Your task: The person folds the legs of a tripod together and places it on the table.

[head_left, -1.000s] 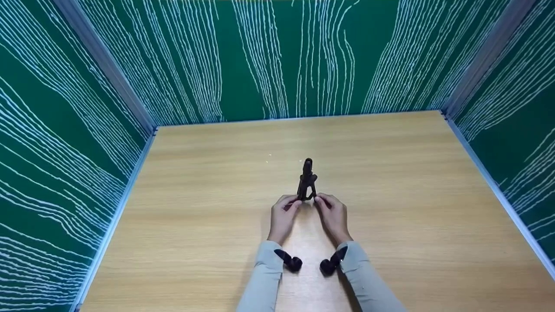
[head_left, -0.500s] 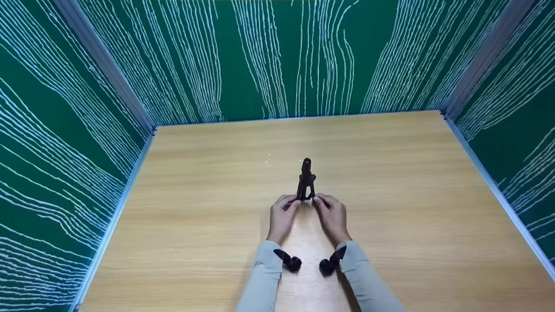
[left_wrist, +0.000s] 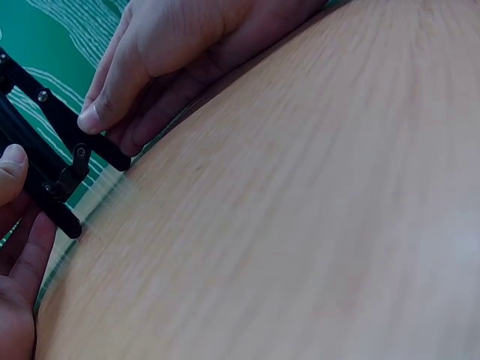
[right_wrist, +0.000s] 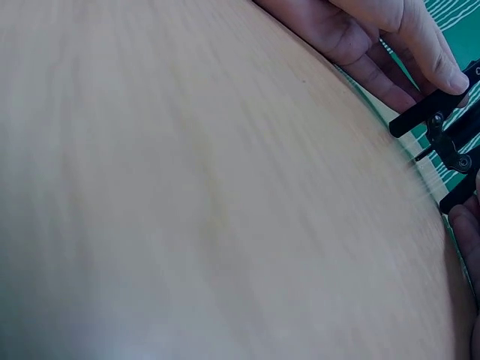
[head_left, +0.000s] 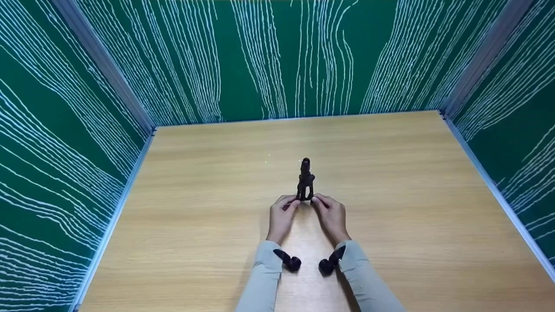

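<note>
A small black tripod point(head_left: 305, 171) stands upright on the table, its legs toward me. My left hand point(head_left: 281, 219) pinches one leg low down, between thumb and fingers. On the opposite side my right hand point(head_left: 333, 219) pinches another leg near its foot. The left wrist view shows a tripod leg point(left_wrist: 64, 120) under the thumb of the right hand point(left_wrist: 180, 45), with hinged braces running to a central column. In the right wrist view a leg point(right_wrist: 424, 112) sits in the fingers of the left hand point(right_wrist: 375, 60); the right hand is partly cut off there.
Wood-patterned table point(head_left: 195, 182) spreads around the hands, bounded by green walls point(head_left: 256, 56) with white wavy lines. A few tiny white specks point(head_left: 269, 155) lie beyond the tripod. Black wrist cameras point(head_left: 291, 263) stick inward from both sleeves.
The tripod's two held legs have drawn closer together, narrowing the gap between them. My right hand has shifted slightly left; the left hand has hardly moved.
</note>
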Motion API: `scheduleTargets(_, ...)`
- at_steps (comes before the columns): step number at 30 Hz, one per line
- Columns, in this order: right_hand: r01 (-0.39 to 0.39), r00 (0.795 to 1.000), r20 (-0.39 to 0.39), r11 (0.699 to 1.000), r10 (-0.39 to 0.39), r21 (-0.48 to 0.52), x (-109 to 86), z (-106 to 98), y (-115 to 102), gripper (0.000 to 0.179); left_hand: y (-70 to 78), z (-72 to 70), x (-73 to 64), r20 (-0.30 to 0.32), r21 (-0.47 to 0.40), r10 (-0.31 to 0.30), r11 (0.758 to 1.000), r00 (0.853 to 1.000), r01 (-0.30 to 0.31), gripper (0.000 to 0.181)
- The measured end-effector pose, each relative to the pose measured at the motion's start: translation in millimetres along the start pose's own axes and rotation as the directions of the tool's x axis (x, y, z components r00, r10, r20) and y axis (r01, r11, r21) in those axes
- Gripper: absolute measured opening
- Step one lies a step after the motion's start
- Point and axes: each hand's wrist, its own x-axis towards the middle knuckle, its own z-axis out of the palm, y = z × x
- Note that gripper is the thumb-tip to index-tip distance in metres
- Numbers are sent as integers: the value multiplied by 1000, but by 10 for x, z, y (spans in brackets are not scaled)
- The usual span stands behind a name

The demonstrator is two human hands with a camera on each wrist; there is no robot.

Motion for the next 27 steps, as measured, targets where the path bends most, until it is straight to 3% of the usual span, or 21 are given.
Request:
scheduleTargets(10,-15,1000,11,1000,15,1,-2,2,-10,18,-5,-13,12,1,22,-5,1000,1000,5,17)
scheduleTargets(17,-32,999,20,999,32,-19,-9,-12,-35,19,-327,35,92,-20,34,2,999,1000,-1,19)
scheduleTargets(24,-39,999,31,999,38,15,-10,-18,-31,17,-30,11,13,-17,26,34,999,999,-34,16)
scheduleTargets(27,-30,999,39,999,29,29,-9,-17,-30,17,1,-2,3,-23,25,26,999,999,-25,16)
